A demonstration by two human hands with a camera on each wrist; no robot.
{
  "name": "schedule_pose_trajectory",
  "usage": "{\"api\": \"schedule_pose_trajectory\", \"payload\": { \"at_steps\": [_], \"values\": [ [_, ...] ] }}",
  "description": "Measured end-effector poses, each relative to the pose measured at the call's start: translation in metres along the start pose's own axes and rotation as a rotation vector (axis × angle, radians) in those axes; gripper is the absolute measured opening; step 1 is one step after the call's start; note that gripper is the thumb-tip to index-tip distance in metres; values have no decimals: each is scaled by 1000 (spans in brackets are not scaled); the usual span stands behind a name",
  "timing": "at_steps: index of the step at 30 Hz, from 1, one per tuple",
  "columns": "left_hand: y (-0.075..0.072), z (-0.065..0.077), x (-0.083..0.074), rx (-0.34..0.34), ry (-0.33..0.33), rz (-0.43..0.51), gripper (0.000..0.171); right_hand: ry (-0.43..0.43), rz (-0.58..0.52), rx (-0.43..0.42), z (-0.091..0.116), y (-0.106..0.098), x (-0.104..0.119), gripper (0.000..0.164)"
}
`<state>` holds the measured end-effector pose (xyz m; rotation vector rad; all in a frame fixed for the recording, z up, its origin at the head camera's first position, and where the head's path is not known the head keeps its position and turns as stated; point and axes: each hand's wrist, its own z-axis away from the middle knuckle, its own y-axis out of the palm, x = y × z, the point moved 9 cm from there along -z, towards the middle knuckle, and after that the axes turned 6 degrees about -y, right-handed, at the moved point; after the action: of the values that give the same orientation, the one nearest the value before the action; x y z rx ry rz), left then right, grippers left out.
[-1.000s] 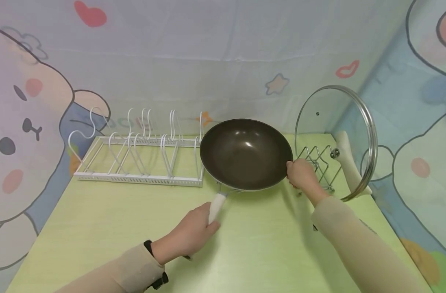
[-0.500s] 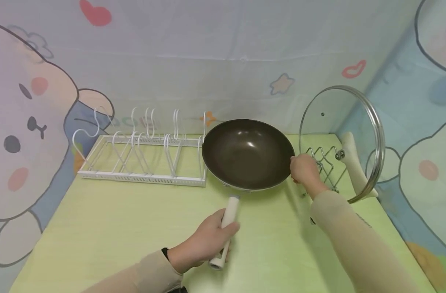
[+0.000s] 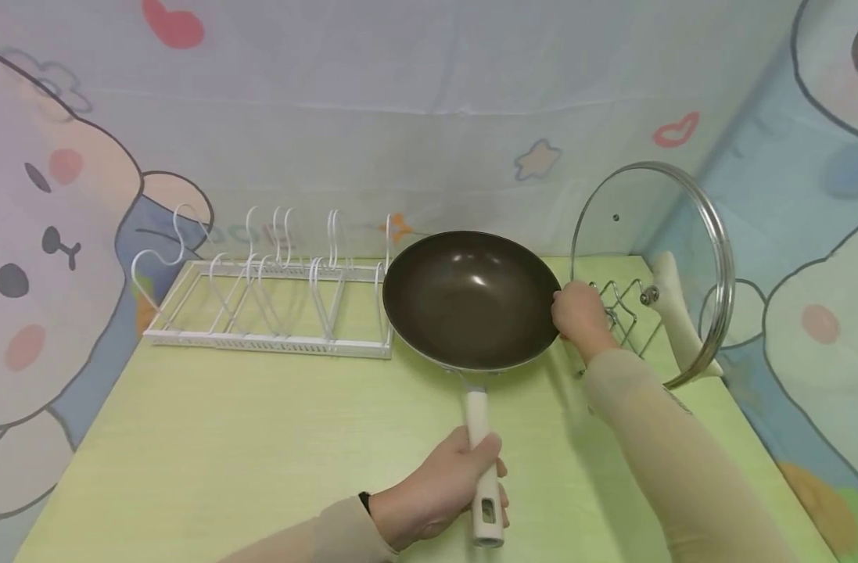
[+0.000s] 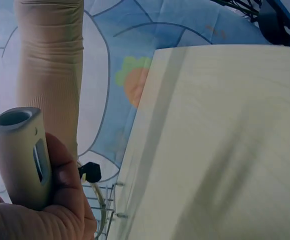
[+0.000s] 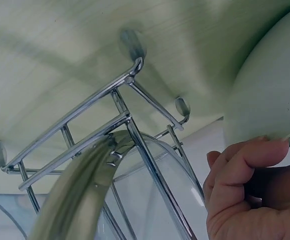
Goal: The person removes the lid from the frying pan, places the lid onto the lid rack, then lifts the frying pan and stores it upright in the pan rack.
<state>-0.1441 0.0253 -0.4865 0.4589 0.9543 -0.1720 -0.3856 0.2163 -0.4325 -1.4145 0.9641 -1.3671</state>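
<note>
A dark-coated wok (image 3: 471, 301) with a pale underside is at the middle back of the table, its inside tilted toward me. My left hand (image 3: 446, 485) grips its cream handle (image 3: 479, 422), which points toward me; the left wrist view shows the handle's hollow end (image 4: 20, 150) above my curled fingers. At the wok's right rim my right hand (image 3: 582, 317) pinches the edge between thumb and fingers. In the right wrist view those fingers (image 5: 235, 175) press against the pale outer wall of the wok (image 5: 275, 95).
Left of the wok stands a white wire rack (image 3: 274, 344) with upright dividers. On the right, a glass lid (image 3: 654, 234) with a steel rim and cream handle (image 3: 675, 313) stands upright in a chrome wire rack (image 5: 95, 102). Printed cloth walls (image 3: 400, 102) border the green table (image 3: 260, 438).
The wok's handle has swung rightward with my left hand, from lower left of the wok to pointing almost straight at me. My right hand keeps its hold on the rim.
</note>
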Motion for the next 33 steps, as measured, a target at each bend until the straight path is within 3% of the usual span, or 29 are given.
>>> {"api": "schedule_pose_trajectory", "payload": {
  "at_steps": [4, 9, 18, 22, 29, 33],
  "values": [
    [9, -5, 4, 3, -14, 40, 38, 1, 33, -8, -3, -1, 1, 44],
    [12, -7, 5, 11, -25, 52, 38, 53, -16, -16, -5, 0, -2, 44],
    [13, -11, 9, 31, -71, 109, 50, -52, 132, 22, -4, -1, 6, 44],
    [11, -17, 9, 35, -70, 141, 48, -58, 161, 35, -5, 2, 6, 42],
    [4, -35, 2, 21, -71, 230, 38, -1, 23, 30, -4, 4, 0, 43],
    [-3, -47, -4, 8, -63, 268, 34, -51, 70, 33, -2, 5, 4, 41]
  ]
}}
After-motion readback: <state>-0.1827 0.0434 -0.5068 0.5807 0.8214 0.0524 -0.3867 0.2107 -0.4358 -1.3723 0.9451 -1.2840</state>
